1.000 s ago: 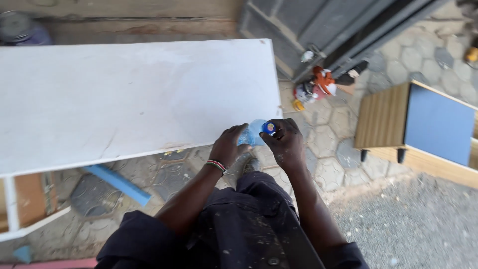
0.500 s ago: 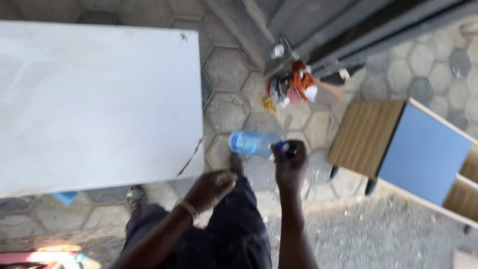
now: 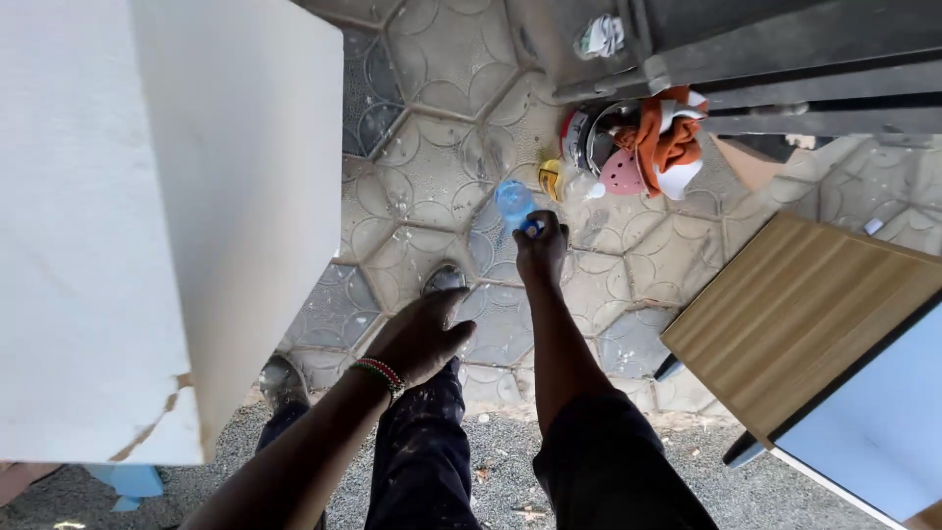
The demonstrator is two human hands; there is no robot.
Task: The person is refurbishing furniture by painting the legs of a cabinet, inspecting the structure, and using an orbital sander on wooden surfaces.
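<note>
Two hands show in the single head view, which looks steeply down past the person's dark, paint-flecked trousers to a floor of hexagonal paving (image 3: 442, 157).

The right hand (image 3: 542, 245) is stretched well forward and low, its fingers closed around the capped end of a clear blue plastic bottle (image 3: 513, 202). The bottle's body pokes out past the knuckles, away from the person and a little to the left, so its long axis runs roughly in line with the outstretched forearm. Whether its far end touches the paving or hangs just above it cannot be told from here.

The left hand (image 3: 420, 337) hangs nearer the body, fingers loosely spread and holding nothing, with a beaded wristband (image 3: 381, 373) on the wrist. It is well apart from the bottle, behind it and to the left, so the right hand alone has the bottle.

A large white board (image 3: 147, 216) fills the left of the picture, its chipped corner near the left forearm. Just beyond the bottle lies a small yellow container (image 3: 549, 179), and further right a heap of things: an orange cloth (image 3: 667, 137), a pink perforated piece (image 3: 625, 173) and a round metal rim. Dark metal framing (image 3: 785, 59) crosses the top right. A cabinet with a wood-grain panel (image 3: 805, 314) and a pale blue face stands to the right, and grey gravel (image 3: 491, 471) lies under the feet.
</note>
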